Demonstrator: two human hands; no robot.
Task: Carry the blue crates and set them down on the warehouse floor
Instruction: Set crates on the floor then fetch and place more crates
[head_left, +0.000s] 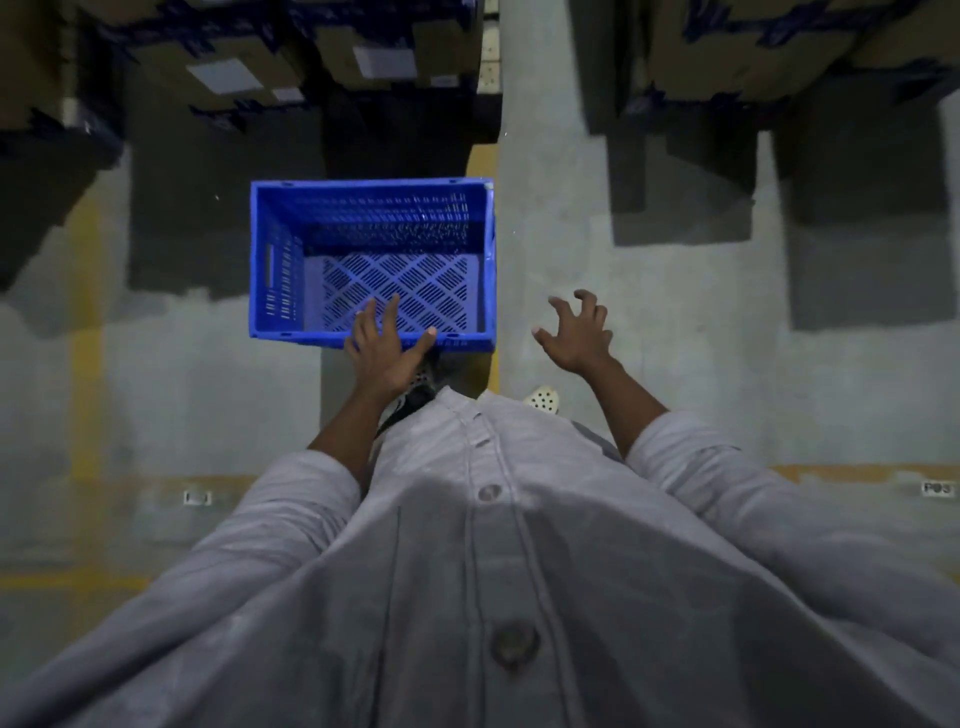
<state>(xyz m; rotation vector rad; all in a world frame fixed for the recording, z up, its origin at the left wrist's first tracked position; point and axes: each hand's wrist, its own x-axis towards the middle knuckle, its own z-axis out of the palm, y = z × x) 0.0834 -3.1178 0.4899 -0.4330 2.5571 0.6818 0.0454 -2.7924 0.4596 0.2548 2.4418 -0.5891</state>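
Beyond the blue crate (371, 260), cardboard boxes (234, 78) are crowding the floor (649, 312); both the left hand (382, 353) over its near rim and the right hand (576, 338) are spreading fingers, gripping nothing.

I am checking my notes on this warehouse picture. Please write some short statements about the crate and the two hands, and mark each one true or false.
1. The blue crate is empty. True.
2. The left hand is at the crate's near rim. True.
3. The right hand grips the crate's right wall. False: it hangs open in the air to the right of the crate, fingers spread, touching nothing.
4. The crate lies upside down. False: its open side faces up and its slotted bottom shows.
5. Cardboard boxes stand beyond the crate. True.
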